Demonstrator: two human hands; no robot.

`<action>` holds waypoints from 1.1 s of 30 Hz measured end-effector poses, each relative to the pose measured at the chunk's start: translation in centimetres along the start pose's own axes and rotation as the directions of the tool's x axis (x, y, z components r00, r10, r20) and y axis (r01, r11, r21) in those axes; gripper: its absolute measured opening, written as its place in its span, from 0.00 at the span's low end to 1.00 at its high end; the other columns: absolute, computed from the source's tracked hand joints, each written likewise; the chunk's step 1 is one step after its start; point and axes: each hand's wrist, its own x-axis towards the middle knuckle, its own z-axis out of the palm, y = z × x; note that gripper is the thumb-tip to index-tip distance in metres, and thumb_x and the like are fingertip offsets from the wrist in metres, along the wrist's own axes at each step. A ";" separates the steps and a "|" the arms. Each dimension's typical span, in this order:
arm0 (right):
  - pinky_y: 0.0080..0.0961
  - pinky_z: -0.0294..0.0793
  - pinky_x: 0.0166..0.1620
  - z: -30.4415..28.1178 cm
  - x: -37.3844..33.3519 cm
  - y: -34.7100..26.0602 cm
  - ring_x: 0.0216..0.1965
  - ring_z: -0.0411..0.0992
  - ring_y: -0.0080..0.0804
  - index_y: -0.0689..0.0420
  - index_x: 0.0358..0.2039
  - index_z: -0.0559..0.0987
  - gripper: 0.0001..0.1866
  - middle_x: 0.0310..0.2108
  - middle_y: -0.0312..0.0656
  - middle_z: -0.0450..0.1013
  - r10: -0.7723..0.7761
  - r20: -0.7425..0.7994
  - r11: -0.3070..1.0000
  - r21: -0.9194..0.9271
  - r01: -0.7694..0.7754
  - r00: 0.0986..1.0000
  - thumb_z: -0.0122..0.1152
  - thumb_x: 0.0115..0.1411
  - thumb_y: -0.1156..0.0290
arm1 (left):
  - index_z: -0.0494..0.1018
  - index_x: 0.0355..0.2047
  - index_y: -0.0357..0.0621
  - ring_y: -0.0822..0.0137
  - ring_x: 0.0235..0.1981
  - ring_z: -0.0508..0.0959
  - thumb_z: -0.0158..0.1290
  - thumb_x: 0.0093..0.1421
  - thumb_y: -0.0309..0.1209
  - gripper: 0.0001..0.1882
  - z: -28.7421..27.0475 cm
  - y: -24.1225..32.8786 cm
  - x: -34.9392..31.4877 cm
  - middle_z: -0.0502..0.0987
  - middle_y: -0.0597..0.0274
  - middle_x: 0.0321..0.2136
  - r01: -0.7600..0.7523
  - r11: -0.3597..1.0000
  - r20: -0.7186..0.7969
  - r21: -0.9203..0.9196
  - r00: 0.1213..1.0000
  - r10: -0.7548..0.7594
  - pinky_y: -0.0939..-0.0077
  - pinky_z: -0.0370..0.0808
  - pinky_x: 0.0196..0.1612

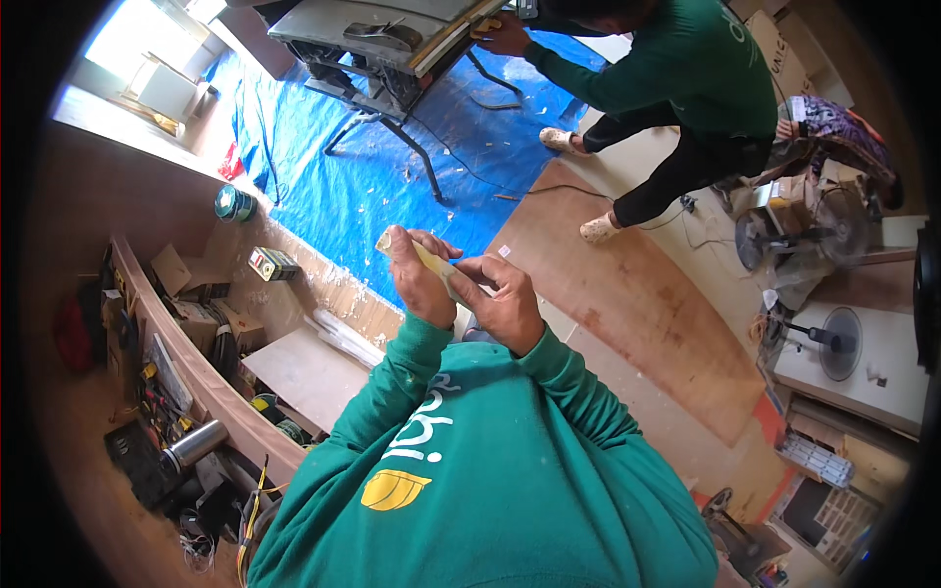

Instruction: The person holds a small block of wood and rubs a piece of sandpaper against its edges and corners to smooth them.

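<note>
You've got that pale yellowish piece [436, 267] up in front of your chest, between both hands. Your left hand [420, 282] is curled around it, thumb pointing up, and your right hand [507, 304] looks like it's pinching the near end. Progress-wise, it's not set down, so I'd call it unfinished, but can't tell how much is left. Past it there's the blue tarp [284, 167], with the brown board [608, 294] off right.

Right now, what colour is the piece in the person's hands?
The held piece looks pale cream-yellow; the head view shows it.
</note>
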 end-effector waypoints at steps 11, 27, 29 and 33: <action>0.29 0.72 0.35 -1.8 0.6 -2.3 0.29 0.75 0.39 0.63 0.31 0.80 0.07 0.28 0.47 0.75 -0.130 0.127 0.894 -0.414 0.172 0.983 0.62 0.54 0.72 | 0.65 0.20 0.42 0.68 0.20 0.71 0.35 0.69 0.50 0.28 -0.2 -0.7 -1.2 0.68 0.61 0.16 -0.105 0.983 0.089 0.151 0.992 0.093 0.73 0.70 0.27; 0.34 0.69 0.21 -2.0 -0.6 -0.8 0.19 0.70 0.39 0.57 0.23 0.74 0.05 0.19 0.41 0.66 -0.555 0.106 0.474 -0.774 0.419 0.825 0.61 0.52 0.73 | 0.63 0.22 0.43 0.68 0.21 0.71 0.34 0.70 0.49 0.26 1.7 -0.8 -1.2 0.66 0.63 0.17 -0.156 0.967 0.135 0.201 0.982 0.130 0.72 0.71 0.30; 0.33 0.70 0.21 -2.2 -0.8 -1.0 0.20 0.70 0.38 0.56 0.23 0.72 0.07 0.20 0.41 0.65 -0.583 0.091 0.449 -0.792 0.413 0.808 0.60 0.53 0.71 | 0.63 0.23 0.43 0.68 0.21 0.71 0.34 0.69 0.49 0.26 2.5 -0.5 -1.1 0.66 0.63 0.17 -0.145 0.976 0.149 0.164 0.981 0.121 0.71 0.71 0.30; 0.31 0.68 0.19 -2.9 -0.9 -1.3 0.17 0.68 0.35 0.57 0.23 0.73 0.06 0.18 0.38 0.64 -0.670 0.116 0.364 -0.809 0.461 0.733 0.62 0.49 0.76 | 0.63 0.24 0.43 0.67 0.20 0.70 0.34 0.69 0.50 0.25 3.0 -0.4 -1.4 0.66 0.63 0.18 -0.106 0.989 0.194 0.101 0.977 0.085 0.71 0.72 0.30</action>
